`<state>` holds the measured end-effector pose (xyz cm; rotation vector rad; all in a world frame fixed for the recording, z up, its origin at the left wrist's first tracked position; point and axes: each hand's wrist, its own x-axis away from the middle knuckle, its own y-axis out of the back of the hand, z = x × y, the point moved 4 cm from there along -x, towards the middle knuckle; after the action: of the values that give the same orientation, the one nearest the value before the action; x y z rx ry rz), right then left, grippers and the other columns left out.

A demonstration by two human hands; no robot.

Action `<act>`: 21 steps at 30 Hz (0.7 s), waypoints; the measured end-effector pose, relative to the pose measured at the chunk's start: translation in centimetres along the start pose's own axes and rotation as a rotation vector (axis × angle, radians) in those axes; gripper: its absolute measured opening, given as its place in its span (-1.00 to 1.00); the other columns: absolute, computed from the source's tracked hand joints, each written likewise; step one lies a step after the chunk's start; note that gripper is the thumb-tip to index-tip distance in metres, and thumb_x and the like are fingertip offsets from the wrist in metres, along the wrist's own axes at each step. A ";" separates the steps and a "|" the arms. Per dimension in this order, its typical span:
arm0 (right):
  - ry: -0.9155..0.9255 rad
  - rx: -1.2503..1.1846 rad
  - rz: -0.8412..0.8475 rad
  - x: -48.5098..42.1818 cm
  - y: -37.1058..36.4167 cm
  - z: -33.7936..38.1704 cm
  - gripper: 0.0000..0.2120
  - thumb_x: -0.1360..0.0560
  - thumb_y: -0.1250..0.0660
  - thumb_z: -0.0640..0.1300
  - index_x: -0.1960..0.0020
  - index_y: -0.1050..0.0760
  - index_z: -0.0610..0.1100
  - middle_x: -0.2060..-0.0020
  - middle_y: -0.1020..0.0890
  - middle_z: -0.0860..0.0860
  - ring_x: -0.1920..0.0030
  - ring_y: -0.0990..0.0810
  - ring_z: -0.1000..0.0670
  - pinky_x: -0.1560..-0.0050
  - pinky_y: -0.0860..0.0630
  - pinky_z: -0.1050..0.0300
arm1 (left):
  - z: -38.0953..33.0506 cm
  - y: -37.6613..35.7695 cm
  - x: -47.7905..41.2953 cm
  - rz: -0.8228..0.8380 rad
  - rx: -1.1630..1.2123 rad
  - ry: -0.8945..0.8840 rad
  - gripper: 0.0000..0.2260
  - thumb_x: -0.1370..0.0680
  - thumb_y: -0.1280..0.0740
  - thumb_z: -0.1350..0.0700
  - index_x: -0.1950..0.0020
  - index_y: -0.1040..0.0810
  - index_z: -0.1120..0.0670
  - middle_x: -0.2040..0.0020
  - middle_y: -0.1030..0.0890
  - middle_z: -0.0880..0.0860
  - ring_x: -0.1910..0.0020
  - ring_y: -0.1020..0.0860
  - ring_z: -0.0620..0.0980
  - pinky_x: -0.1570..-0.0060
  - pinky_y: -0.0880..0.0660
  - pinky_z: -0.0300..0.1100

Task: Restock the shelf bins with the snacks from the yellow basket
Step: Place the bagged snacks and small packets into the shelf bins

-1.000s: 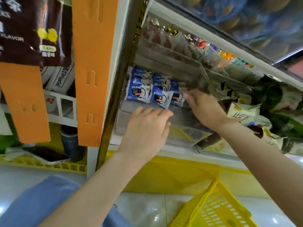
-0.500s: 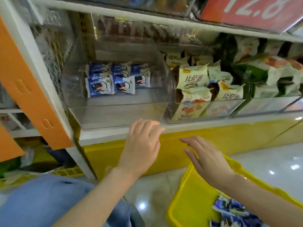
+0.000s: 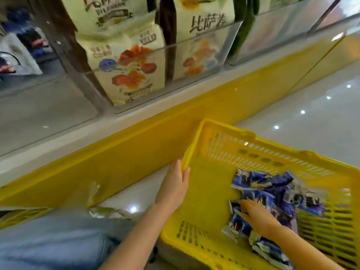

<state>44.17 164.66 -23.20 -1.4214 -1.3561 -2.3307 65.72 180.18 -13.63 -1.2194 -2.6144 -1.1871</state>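
Clerk: Floor (image 3: 292, 117), pale glossy tile with lamp glints, far and right. Shelving (image 3: 93, 133), a white ledge over a yellow plinth (image 3: 116, 164), running from near left to far right.

Checker: Bins?

Clerk: Clear shelf bins (image 3: 48, 98) in a row on the ledge. The left one shows a mostly bare bottom, with blurred blue and white wrappers (image 3: 21, 45) at its far left. The next holds cream boxes (image 3: 132, 61), upright.

Checker: Stock to move?

Clerk: Yellow basket (image 3: 210, 191), slotted plastic, on the floor near right, just beside the plinth. Blue snack packets (image 3: 272, 193) heaped in its right half; its left half is bare.

Checker: Handling?

Clerk: Judged light, soft and crinkly, the film likely slick, the contents probably crushable. Best taken several together by the flat bodies, or singly by a sealed edge, without a hard squeeze. A loose stack may slide apart on the lift to the bin.

Checker: Hands?

Clerk: Left hand (image 3: 175, 184) holds the basket's left rim, thumb inside the wall and fingers outside, apparently steadying it. Right hand (image 3: 255, 213) reaches into the heap, fingers spread on the top packets. It touches them, with nothing visibly pinched or lifted.

Checker: Stage?

Clerk: Pick-up step, by judgement. A good heap of stock lies unshelved.
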 end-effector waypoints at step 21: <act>-0.054 -0.215 0.051 -1.6 -4.8 -1.0 -0.74 -0.48 -0.32 -0.13 -0.05 -0.26 0.00 -0.07 -0.52 -0.05 0.07 -0.46 -0.01 0.09 -0.43 0.10 | 0.6 -0.4 0.0 -0.124 0.129 -0.078 -0.85 -0.61 -0.15 0.04 -0.01 -0.42 0.10 0.19 -0.51 -0.08 0.25 -0.47 -0.11 0.30 -0.34 -0.42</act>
<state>42.05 166.31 -27.59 -1.5652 -1.0941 -2.4846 65.62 180.40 -14.31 -1.1179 -2.8102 -0.9879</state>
